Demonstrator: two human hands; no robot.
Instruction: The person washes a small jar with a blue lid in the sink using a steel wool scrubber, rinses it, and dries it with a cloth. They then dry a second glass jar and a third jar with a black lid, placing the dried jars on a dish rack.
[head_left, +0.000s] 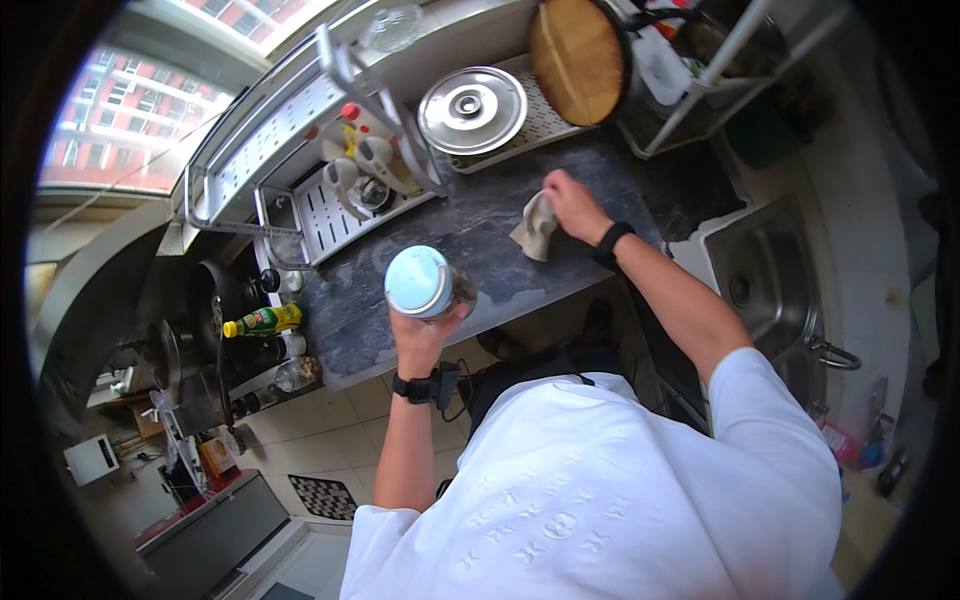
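Observation:
My left hand (426, 334) grips a clear jar with a light blue lid (418, 280), held over the front edge of the dark marbled countertop (480, 232). The jar's contents look brown, but I cannot tell what they are. To the right, my right hand (576, 206) pinches a beige cloth (535, 229), which hangs in folds above or against the counter. A round metal lid (472, 110) lies on a perforated tray behind the cloth. Each wrist wears a black band.
A white rack (330, 225) with bottles stands at the back left. A yellow-capped green bottle (262, 321) and small jars are beside the stove. A round wooden board (577, 60) leans at the back; a steel sink (765, 270) is at the right.

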